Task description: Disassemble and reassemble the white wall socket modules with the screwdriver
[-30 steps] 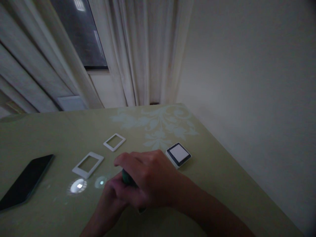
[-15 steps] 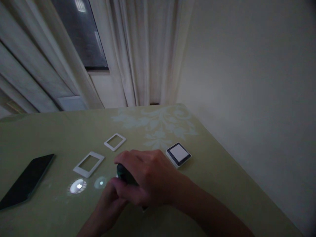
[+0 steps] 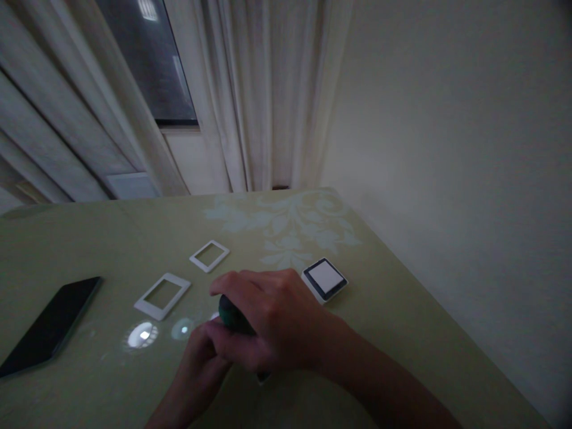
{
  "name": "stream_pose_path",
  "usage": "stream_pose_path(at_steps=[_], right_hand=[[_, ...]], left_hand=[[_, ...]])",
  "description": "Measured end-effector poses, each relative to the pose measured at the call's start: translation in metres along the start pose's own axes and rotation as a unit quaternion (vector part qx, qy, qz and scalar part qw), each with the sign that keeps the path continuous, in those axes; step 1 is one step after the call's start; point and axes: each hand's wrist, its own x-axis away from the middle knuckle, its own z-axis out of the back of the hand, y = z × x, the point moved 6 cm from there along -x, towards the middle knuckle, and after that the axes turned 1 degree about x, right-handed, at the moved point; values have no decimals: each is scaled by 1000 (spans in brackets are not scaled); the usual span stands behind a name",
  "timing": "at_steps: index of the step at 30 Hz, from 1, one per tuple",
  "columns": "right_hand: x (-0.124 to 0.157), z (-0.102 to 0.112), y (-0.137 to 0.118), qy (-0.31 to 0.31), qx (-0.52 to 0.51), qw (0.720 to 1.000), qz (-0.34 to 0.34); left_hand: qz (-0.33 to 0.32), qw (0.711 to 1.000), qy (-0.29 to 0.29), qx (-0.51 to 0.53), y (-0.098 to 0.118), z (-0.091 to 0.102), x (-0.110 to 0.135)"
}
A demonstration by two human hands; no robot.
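My right hand (image 3: 272,322) is wrapped over the handle of what looks like a screwdriver (image 3: 230,316); its rounded dark green and black end shows between thumb and forefinger, and the shaft is hidden. Just below and to the left, my left hand (image 3: 203,360) is closed, partly covered by the right. Under the hands a dark corner with a pale edge (image 3: 263,378) peeks out, most of that piece being hidden. Beyond my right wrist lies a square white wall switch (image 3: 325,278) with a black border. Two white rectangular frames (image 3: 163,296) lie on the table to the left.
A black tablet or phone-like slab (image 3: 51,325) rests at the left of the green-covered table (image 3: 111,238). Light reflections show on its glossy cover. Curtains (image 3: 286,89) and a dark window (image 3: 156,65) stand behind, with a pale wall (image 3: 447,149) along the right.
The handle's end has tilted or shifted slightly right within my right hand's grip, showing more green. Both hands otherwise stay almost in place; the whole view has drifted very slightly.
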Motion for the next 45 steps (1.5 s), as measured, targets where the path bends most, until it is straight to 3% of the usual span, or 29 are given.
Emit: stream_pose_path(at_steps=[5,16,20,25,29,37,41,45], right_hand=[[0,-1,-1,-3,1,1000,6],[0,2,0,5,-21,1000,6],[1,0,1,-10,-23,1000,-5],[0,8,3,18,-29,999,-12],[0,15,6,42,-53,997,-27],[0,22,6,60,-58,996,-39],[0,28,5,63,-65,995,-40],[1,34,12,56,-21,997,-55]], left_hand=[[27,999,5,36,13,-6,-10],[7,997,38,67,14,-5,-4],[17,997,51,55,5,-6,0],[30,999,23,18,-5,4,1],[-24,996,-39,-80,7,11,-6],[-131,958,-171,-187,9,-10,2],[-193,936,-160,-249,14,-13,8],[-188,932,-156,-270,15,-14,11]])
